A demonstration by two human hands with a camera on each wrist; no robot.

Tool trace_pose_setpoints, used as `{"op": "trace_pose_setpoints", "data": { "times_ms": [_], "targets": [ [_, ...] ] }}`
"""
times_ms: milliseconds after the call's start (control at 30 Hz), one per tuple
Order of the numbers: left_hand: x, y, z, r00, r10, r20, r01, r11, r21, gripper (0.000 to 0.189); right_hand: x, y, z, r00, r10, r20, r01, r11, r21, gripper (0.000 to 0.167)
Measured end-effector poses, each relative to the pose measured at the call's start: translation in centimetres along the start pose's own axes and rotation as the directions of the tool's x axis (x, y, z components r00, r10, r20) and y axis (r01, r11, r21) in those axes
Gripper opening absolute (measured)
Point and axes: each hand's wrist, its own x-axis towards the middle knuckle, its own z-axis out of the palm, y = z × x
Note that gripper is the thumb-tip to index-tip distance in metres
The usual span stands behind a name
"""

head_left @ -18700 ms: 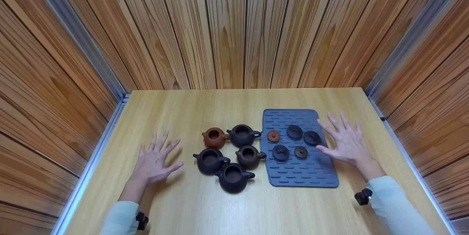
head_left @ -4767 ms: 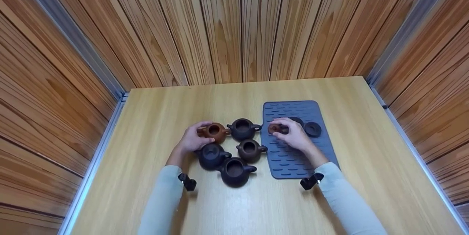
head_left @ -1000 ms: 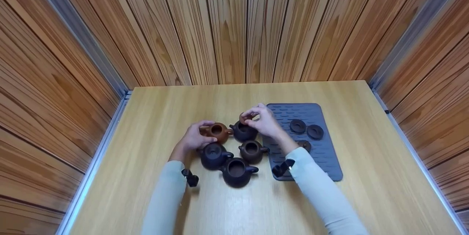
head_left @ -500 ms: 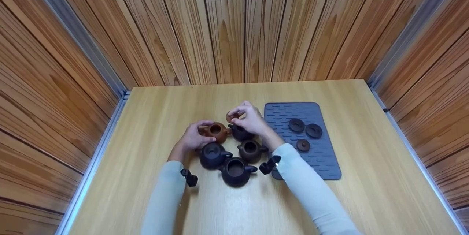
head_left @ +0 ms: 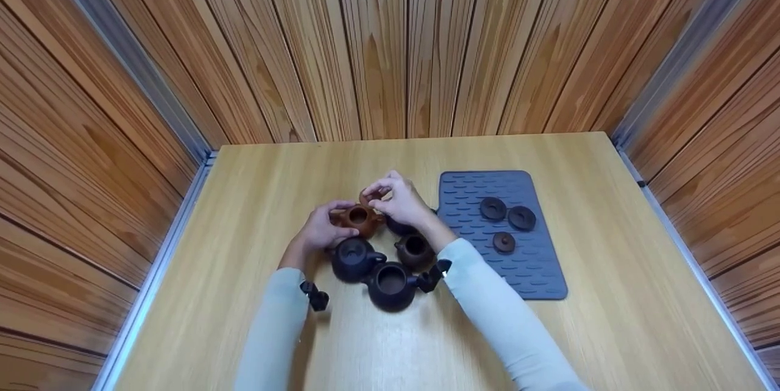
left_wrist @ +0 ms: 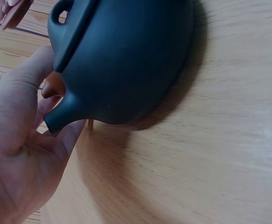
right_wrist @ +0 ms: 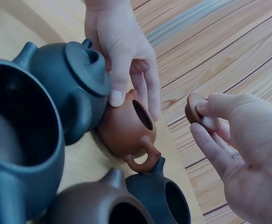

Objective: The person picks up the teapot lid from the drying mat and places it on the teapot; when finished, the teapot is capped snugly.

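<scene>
My left hand (head_left: 322,229) grips the small reddish-brown teapot (right_wrist: 124,126) at its spout side, thumb and fingers on either side of the body. The teapot stands upright, its mouth uncovered. Between thumb and fingers, my right hand (head_left: 399,201) pinches the matching reddish-brown lid (right_wrist: 192,109), tilted and held above the teapot's far side, apart from it. Close by the left hand, a black teapot (left_wrist: 126,60) wears its lid. Under the right hand and forearm, another black teapot (head_left: 399,226) and a dark brown teapot (head_left: 414,253) are partly hidden.
An open black teapot (head_left: 391,286) stands nearest the person, its handle partly behind the right wrist's camera. To the right, a dark grey mat (head_left: 506,278) carries two black lids (head_left: 493,209) and a small brown lid (head_left: 504,242). Wood-panelled walls enclose the table.
Since the first frame, one black lid has gone from mat to teapot, and the left hand has taken hold of the reddish-brown teapot. The right hand has carried the reddish-brown lid leftward off the mat.
</scene>
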Motion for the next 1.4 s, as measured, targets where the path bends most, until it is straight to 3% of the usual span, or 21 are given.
{"op": "trace_pose_setpoints", "data": {
  "times_ms": [267, 533, 767, 1100, 1400],
  "targets": [
    [0.3, -0.2, 0.1, 1.0, 0.017, -0.014, -0.017, 1.0, 0.019, 0.061, 0.0, -0.3, 0.9, 1.0, 0.008, 0.026, -0.008, 1.0, 0.001, 0.02],
    [0.3, -0.2, 0.0, 0.999, 0.037, -0.004, -0.037, 0.998, 0.055, 0.062, 0.1, 0.2, 1.7, 1.0, 0.014, -0.017, -0.014, 0.999, 0.029, 0.021],
    [0.3, -0.1, -0.1, 1.0, 0.02, -0.005, -0.02, 0.999, 0.041, 0.062, 0.1, 0.7, 2.6, 0.999, 0.006, -0.038, -0.004, 0.999, 0.049, 0.022],
    [0.1, 0.0, -0.1, 1.0, -0.02, -0.002, 0.02, 1.0, 0.003, 0.064, -0.4, 1.7, 3.3, 0.998, -0.009, -0.061, 0.009, 1.0, -0.007, 0.021],
    [0.0, 0.3, 0.2, 1.0, -0.013, -0.008, 0.013, 1.0, 0.0, 0.066, -0.7, 2.1, 3.7, 0.999, -0.009, -0.044, 0.008, 1.0, -0.026, 0.019]
  ]
}}
